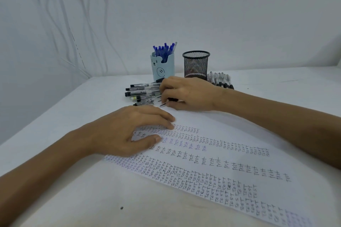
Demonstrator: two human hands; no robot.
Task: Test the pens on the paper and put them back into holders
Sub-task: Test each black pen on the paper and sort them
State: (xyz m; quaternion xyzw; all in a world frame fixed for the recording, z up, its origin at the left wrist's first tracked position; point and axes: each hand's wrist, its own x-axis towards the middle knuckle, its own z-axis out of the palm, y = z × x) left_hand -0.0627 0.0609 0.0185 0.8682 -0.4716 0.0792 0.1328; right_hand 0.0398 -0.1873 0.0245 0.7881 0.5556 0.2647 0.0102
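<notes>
Head view: a long white paper [230, 131] lies slanted on the white desk [73, 180], full of rows of small "TEST" words in black and blue. On it the left hand [129, 131] rests flat, fingers loose and spread. At the paper's far edge the right hand [188, 94] curls its fingers around a black pen [172, 100], with loose pens [142, 92] just beside it. Farther back stand a blue bear holder [162, 66] with blue pens [165, 49] and a black mesh holder [196, 64]. The desk's left side lies open. Behind is a white wall [221, 14].
</notes>
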